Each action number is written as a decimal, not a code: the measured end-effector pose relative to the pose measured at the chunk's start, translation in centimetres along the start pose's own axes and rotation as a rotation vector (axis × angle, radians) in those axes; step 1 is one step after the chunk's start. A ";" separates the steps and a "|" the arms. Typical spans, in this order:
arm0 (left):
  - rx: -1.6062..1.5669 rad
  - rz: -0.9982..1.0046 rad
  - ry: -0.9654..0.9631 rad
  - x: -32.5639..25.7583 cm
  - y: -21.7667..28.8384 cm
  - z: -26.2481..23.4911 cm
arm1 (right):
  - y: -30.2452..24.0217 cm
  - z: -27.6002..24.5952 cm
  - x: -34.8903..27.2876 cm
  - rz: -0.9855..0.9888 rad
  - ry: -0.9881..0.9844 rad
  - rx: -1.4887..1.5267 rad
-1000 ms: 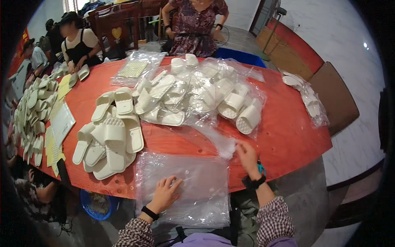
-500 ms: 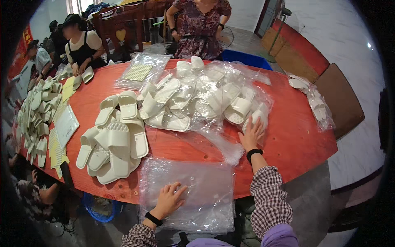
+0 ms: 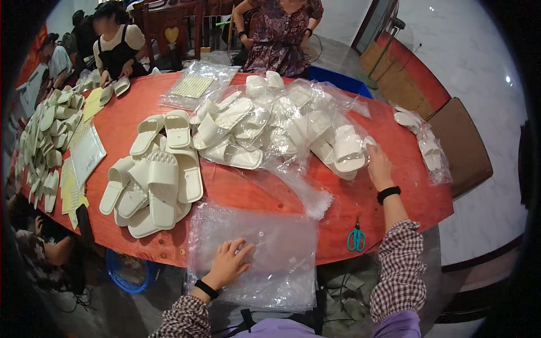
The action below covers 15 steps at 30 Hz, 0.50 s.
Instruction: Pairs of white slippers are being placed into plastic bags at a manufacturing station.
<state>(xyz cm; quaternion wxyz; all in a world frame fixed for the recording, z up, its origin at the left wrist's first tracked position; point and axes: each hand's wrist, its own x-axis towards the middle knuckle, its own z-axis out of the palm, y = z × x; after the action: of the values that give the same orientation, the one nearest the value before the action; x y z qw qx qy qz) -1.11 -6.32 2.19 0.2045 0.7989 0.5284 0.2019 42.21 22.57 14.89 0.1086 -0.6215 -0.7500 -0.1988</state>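
Note:
My left hand (image 3: pixel 226 263) lies with fingers spread on a stack of clear plastic bags (image 3: pixel 276 225) at the table's near edge. Farther right, my right hand (image 3: pixel 380 169) has its fingers bent round the edge of a white slipper (image 3: pixel 369 141) at the right end of a heap; some fingertips are hidden. Beside it, another white slipper (image 3: pixel 349 149) rests on the heap. Clear plastic film covers much of that bagged slipper heap (image 3: pixel 282 124). Loose white slippers (image 3: pixel 163 183) are piled to the left, apart from both hands.
Teal-handled scissors (image 3: pixel 356 236) lie near the front edge of the red table (image 3: pixel 411 197). Bagged slippers (image 3: pixel 428 146) sit at the far right. More slippers (image 3: pixel 51 129) and yellow sheets (image 3: pixel 70 186) occupy the left. One person (image 3: pixel 284 34) stands opposite; another (image 3: pixel 118 45) handles slippers.
My right hand has shifted right and its fingers have bent round a slipper. Slippers at the heap's right end have turned. The scissors are now in sight; my left hand stays on the bags.

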 end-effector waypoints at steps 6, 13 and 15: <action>0.058 0.033 0.037 -0.6 -0.7 1.0 | -3.2 -12.9 1.9 -0.265 0.022 -0.015; 0.008 0.023 0.018 -0.6 -1.2 0.5 | -10.0 -26.9 -4.1 -0.261 -0.132 0.810; 0.109 0.080 0.102 -1.1 -1.2 -0.1 | -10.2 -27.2 -5.8 -0.474 -0.183 1.139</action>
<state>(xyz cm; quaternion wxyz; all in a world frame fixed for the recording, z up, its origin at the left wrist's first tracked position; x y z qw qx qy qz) -2.45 -6.86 1.55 0.1254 0.8181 0.5158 0.2213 31.11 4.07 35.28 0.3112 -0.2970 -0.8621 0.2680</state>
